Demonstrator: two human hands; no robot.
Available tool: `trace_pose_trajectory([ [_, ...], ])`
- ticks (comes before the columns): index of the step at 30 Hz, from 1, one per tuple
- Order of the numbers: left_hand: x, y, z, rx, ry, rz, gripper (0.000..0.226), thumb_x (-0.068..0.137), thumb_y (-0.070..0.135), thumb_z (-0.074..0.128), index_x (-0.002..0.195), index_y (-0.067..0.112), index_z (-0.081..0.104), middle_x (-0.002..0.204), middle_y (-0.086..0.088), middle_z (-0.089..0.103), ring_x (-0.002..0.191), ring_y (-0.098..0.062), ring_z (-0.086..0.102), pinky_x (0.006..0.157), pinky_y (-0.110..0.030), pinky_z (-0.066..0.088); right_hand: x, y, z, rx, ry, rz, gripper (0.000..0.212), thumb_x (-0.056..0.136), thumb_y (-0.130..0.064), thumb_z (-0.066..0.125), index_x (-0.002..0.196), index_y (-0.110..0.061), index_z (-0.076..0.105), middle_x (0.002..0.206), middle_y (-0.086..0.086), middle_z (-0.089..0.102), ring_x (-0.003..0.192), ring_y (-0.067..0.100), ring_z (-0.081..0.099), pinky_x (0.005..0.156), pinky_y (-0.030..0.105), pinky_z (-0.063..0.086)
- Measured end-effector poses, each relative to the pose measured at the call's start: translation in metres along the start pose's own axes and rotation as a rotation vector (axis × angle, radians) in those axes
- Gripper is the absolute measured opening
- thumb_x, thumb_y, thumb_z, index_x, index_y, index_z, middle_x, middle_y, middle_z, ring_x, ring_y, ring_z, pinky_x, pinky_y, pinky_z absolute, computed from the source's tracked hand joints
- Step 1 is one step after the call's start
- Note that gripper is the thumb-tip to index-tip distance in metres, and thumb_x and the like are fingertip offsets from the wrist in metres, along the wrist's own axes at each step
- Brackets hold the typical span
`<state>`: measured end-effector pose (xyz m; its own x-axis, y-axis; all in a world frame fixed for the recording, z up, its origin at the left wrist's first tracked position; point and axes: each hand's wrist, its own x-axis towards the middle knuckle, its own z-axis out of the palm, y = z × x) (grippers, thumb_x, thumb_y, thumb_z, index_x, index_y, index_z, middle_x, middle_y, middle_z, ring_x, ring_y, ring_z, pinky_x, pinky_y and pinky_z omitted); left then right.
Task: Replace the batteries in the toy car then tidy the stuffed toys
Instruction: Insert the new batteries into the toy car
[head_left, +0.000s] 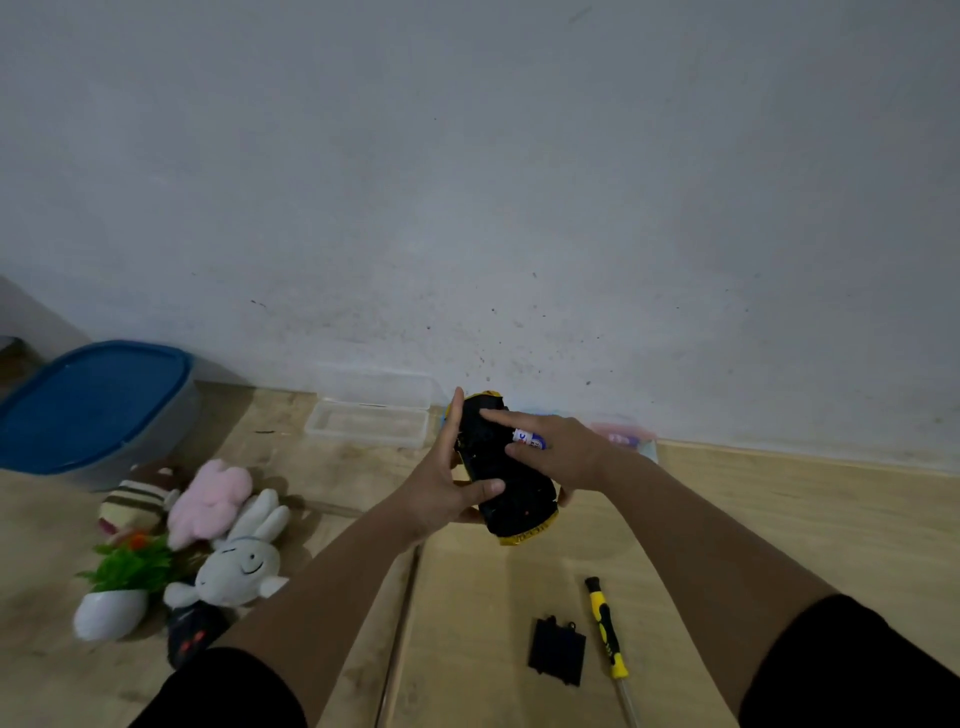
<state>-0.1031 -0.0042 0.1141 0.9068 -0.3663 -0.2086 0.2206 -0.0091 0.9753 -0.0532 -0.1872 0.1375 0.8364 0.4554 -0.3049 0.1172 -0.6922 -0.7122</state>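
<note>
I hold the toy car (506, 475) upside down above the wooden floor, its black underside facing me and yellow body showing at both ends. My left hand (447, 478) grips its left side, thumb across the chassis. My right hand (553, 449) rests on the right side, index finger on the underside, with a white and blue battery (529, 438) under its fingers. The black battery cover (557, 650) lies on the floor near me, beside a yellow and black screwdriver (607, 631). Stuffed toys lie at the left: a white rabbit (244, 558), a pink one (210, 501), a striped one (136, 505).
A clear bin with a blue lid (91, 405) stands at the far left by the wall. A clear plastic box (369, 422) lies open against the wall. A white pot with a green plant (117, 597) lies tipped near the toys. A pastel packet (631, 439) sits behind my right hand.
</note>
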Motion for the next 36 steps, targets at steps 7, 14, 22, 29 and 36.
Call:
trace_pose_trajectory([
  [7, -0.009, 0.012, -0.017, 0.099, -0.106, -0.025, 0.105, 0.077, 0.016, 0.076, 0.135, 0.066, 0.005, 0.135, 0.03, 0.031, 0.115, -0.012, 0.059, 0.087, -0.044, 0.055, -0.017, -0.016, -0.005, 0.014, -0.082, 0.035, 0.048, 0.096, -0.025, 0.047, 0.131, -0.056, 0.037, 0.151, -0.001, 0.032, 0.089, 0.027, 0.064, 0.045, 0.024, 0.052],
  [14, -0.021, 0.038, -0.049, 0.501, -0.258, -0.014, 0.119, 0.063, 0.011, 0.086, 0.145, 0.047, 0.007, 0.129, 0.035, 0.037, 0.12, 0.008, 0.045, 0.094, -0.008, 0.04, -0.025, -0.048, 0.002, -0.161, -0.23, -0.005, 0.049, 0.094, -0.023, 0.05, 0.126, -0.06, 0.042, 0.138, 0.001, 0.046, 0.086, 0.026, 0.064, 0.067, 0.036, 0.059],
  [22, -0.033, 0.019, -0.056, 0.561, -0.194, 0.019, 0.103, 0.067, 0.013, 0.084, 0.148, 0.029, 0.022, 0.133, 0.012, 0.039, 0.123, -0.005, 0.041, 0.091, -0.006, 0.037, -0.026, -0.063, 0.017, -0.249, -0.128, 0.024, 0.047, 0.093, -0.027, 0.053, 0.128, -0.056, 0.042, 0.14, 0.002, 0.042, 0.107, 0.023, 0.055, 0.076, 0.029, 0.054],
  [29, -0.032, 0.003, -0.064, 0.502, -0.118, 0.072, 0.106, 0.065, 0.029, 0.086, 0.149, 0.03, 0.021, 0.134, 0.001, 0.039, 0.127, -0.013, 0.042, 0.106, -0.025, 0.038, -0.027, -0.069, 0.03, -0.305, 0.131, 0.003, 0.04, 0.093, -0.03, 0.053, 0.126, -0.05, 0.048, 0.127, 0.002, 0.058, 0.105, 0.018, 0.055, 0.091, 0.03, 0.046],
  [36, -0.023, -0.004, -0.057, 0.484, 0.002, 0.104, 0.111, 0.065, 0.034, 0.085, 0.151, 0.027, 0.015, 0.133, -0.003, 0.039, 0.127, -0.016, 0.042, 0.109, -0.03, 0.036, -0.013, -0.093, 0.047, -0.007, 0.607, 0.106, 0.027, 0.098, -0.03, 0.042, 0.112, -0.007, 0.045, 0.086, 0.009, 0.056, 0.074, 0.024, 0.055, 0.058, 0.028, 0.041],
])
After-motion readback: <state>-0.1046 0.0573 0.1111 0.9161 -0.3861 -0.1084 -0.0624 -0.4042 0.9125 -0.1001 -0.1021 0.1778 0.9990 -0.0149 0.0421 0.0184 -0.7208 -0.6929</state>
